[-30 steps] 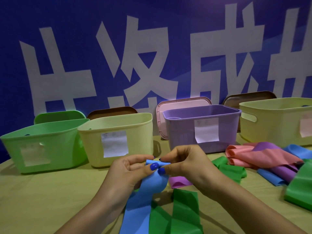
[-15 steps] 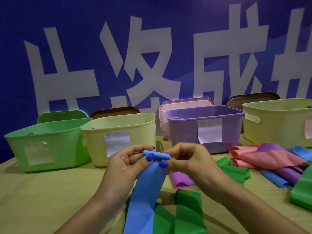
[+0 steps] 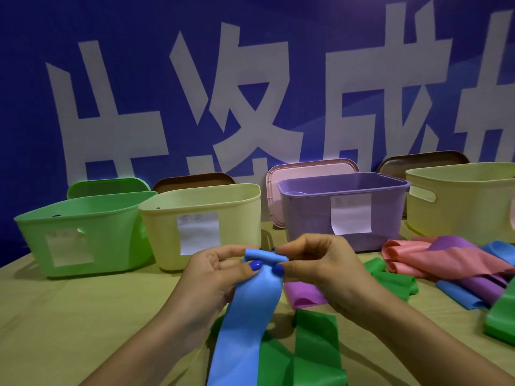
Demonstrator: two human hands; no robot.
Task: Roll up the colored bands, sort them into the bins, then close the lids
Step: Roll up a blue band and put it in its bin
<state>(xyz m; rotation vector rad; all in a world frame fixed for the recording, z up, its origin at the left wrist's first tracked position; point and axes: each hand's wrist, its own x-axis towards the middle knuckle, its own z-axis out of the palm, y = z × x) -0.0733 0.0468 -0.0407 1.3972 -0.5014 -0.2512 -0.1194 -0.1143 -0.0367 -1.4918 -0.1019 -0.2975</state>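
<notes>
Thicker roll atop blue band

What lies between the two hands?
In the head view, the rolled top of the blue band spans the gap, pinched by left hand and right hand.

A blue band, green band, and pink and purple bands lie before a green bin, two pale yellow bins, a purple bin, and a blue wall with white characters.

Left hand and right hand pinch the rolled top of the blue band above the table.
</notes>
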